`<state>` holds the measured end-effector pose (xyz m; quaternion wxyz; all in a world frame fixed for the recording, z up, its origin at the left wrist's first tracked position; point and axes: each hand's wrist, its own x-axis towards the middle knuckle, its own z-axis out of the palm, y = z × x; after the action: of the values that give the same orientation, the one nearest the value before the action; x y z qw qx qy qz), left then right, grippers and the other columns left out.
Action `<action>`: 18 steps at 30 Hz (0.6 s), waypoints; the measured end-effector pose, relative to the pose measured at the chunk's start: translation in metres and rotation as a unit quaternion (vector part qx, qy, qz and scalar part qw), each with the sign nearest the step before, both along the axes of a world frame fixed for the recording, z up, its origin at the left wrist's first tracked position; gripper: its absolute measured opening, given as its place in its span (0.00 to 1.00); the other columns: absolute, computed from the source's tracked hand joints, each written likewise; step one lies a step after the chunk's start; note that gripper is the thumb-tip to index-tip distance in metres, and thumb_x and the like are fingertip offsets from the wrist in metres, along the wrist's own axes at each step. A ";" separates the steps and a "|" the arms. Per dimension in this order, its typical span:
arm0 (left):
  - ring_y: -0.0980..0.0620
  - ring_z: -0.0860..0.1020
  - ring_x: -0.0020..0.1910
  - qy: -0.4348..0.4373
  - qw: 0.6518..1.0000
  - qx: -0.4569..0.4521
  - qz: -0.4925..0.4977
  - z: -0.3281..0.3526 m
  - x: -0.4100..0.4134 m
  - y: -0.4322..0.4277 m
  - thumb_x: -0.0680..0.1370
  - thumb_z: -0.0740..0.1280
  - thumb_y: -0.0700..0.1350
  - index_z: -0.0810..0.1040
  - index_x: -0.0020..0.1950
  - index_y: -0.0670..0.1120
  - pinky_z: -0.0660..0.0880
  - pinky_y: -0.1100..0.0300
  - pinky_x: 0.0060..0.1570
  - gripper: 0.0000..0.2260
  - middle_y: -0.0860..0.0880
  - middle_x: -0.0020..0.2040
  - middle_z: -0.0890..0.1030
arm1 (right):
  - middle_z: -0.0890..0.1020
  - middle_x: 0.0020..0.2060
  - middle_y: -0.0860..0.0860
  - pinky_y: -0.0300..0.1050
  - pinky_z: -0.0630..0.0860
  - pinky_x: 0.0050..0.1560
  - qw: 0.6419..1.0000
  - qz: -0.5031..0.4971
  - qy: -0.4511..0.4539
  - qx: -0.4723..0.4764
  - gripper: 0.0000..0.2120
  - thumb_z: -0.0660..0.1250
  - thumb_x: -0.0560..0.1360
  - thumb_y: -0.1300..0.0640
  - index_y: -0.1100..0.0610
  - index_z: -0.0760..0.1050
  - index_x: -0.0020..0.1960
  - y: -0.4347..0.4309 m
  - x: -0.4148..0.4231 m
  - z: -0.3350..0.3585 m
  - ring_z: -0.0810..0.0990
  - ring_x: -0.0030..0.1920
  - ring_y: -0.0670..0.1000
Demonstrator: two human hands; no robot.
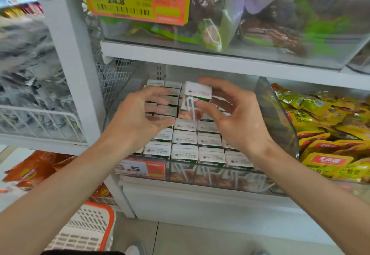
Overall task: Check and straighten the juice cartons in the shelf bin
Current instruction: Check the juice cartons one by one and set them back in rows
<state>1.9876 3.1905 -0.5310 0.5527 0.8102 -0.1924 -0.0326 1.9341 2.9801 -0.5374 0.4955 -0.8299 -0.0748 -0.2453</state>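
Observation:
A clear plastic shelf bin [277, 114] holds several rows of small white-topped juice cartons [184, 137] standing upright, each with a straw on its front. One juice carton [197, 92] is lifted above the middle rows and tilts slightly. My right hand [240, 118] pinches it, forefinger behind its top and thumb on its front by the straw. My left hand [138, 118] hovers with relaxed, spread fingers over the left rows, its thumb tip near a carton top. It hides several cartons under it.
A price tag [140, 167] hangs on the bin's front left. Yellow snack packets [324, 126] fill the bin to the right. Bagged goods [260, 24] sit on the shelf above. A wire basket [40, 122] is left, a white-orange shopping basket [86, 230] below.

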 end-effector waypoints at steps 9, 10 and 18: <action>0.62 0.83 0.48 0.002 0.997 0.070 0.036 -0.016 0.012 0.012 0.76 0.78 0.42 0.83 0.59 0.53 0.73 0.80 0.43 0.14 0.56 0.49 0.83 | 0.84 0.61 0.41 0.28 0.76 0.62 0.996 -0.035 0.071 -0.047 0.18 0.75 0.80 0.58 0.49 0.81 0.68 -0.004 0.029 0.002 0.82 0.59 0.36; 0.61 0.83 0.48 -0.002 0.997 0.071 0.036 -0.016 0.013 0.011 0.76 0.78 0.43 0.84 0.59 0.53 0.72 0.80 0.43 0.13 0.56 0.49 0.84 | 0.84 0.61 0.40 0.30 0.77 0.63 0.994 -0.040 0.082 -0.060 0.17 0.75 0.80 0.57 0.47 0.81 0.68 -0.006 0.030 0.003 0.82 0.59 0.37; 0.60 0.83 0.49 -0.004 0.997 0.071 0.033 -0.015 0.013 0.011 0.78 0.76 0.40 0.84 0.58 0.51 0.71 0.82 0.43 0.11 0.55 0.49 0.84 | 0.77 0.60 0.43 0.28 0.72 0.64 0.961 -0.012 0.132 -0.241 0.18 0.75 0.79 0.59 0.50 0.81 0.68 -0.009 0.040 -0.016 0.78 0.60 0.45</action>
<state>2.0002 3.2016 -0.5465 0.4937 0.8535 -0.1650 -0.0250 1.9738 2.9709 -0.5536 0.2833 -0.9506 -0.0554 -0.1144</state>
